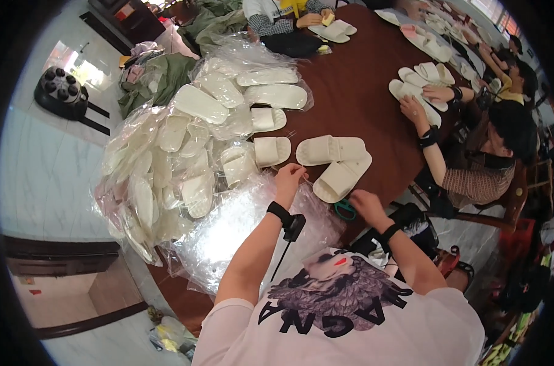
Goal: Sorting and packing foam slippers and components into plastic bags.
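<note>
Bagged slippers sit heaped L; pair nr L hand & R hand unbagged; can't tell either grip.

Your one left hand, your one right hand, two black wrist bands on you, two white slippers before you, one pair of green scissors, two far slippers, left-side bagged slippers too many to count
</note>
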Available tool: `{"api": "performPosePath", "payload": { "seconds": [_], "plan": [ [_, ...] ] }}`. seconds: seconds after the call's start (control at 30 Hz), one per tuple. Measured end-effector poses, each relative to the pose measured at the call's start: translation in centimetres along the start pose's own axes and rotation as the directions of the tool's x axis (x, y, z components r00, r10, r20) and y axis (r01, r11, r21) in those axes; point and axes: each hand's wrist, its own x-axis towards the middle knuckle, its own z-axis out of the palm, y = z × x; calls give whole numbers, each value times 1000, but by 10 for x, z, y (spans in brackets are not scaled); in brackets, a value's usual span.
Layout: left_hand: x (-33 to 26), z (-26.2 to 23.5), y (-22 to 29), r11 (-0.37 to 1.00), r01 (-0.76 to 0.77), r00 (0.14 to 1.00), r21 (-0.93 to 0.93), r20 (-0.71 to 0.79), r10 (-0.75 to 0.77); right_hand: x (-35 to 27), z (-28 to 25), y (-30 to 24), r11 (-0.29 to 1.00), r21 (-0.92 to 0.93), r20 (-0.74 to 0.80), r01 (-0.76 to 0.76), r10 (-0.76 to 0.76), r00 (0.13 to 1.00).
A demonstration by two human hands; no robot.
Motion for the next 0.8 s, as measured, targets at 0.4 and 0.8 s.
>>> {"api": "performPosePath", "payload": {
  "seconds": [0.4,0.8],
  "plan": [
    [-11,-2,11,963,177,984,-203,56,-169,-32,-35,-13,991,-134,197,28,-1,980],
    [-18,1,2,980,85,996,-182,-3,-87,-2,-121,-33,994,51,186,-100,89,979]
  ]
}}
